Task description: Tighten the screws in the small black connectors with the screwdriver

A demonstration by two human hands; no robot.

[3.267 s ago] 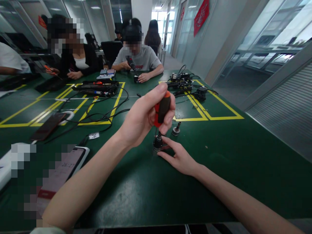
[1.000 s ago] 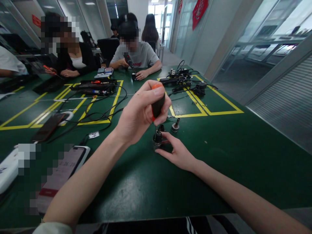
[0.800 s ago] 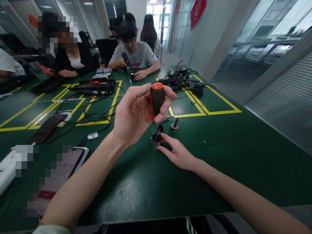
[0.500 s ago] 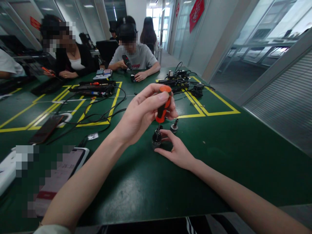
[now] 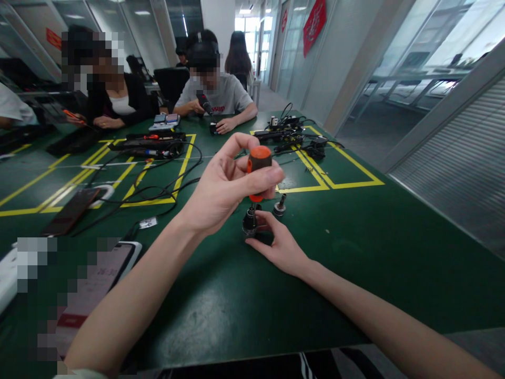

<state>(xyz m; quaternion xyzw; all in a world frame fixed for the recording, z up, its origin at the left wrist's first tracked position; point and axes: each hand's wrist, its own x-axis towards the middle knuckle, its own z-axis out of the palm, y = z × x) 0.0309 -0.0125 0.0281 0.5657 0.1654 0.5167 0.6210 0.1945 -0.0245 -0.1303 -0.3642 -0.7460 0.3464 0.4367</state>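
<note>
My left hand (image 5: pixel 224 187) is closed around the handle of a red and black screwdriver (image 5: pixel 260 155), held upright with its shaft pointing down. Below it, a small dark cylindrical metal part (image 5: pixel 249 223) stands on the green table. Thumb and fingers of my right hand (image 5: pixel 279 239) grip this part from its right side, low down. The screwdriver's shaft comes down at the top of the part; whether its tip touches a screw is too small to tell. Just behind my right hand stands a second, similar metal part (image 5: pixel 280 206) with a thin stem on top.
Two phones, one dark (image 5: pixel 71 213) and one with a lit screen (image 5: pixel 94 295), lie at the left among black cables. A black tool tray (image 5: pixel 148 145) and a cable heap (image 5: pixel 292 134) lie farther back. Across the table a person (image 5: pixel 219 92) holds a power drill (image 5: pixel 205 103).
My left hand has turned about the screwdriver: its thumb now lies across the front of the handle, and the handle leans differently. My right hand keeps its grip on the metal part.
</note>
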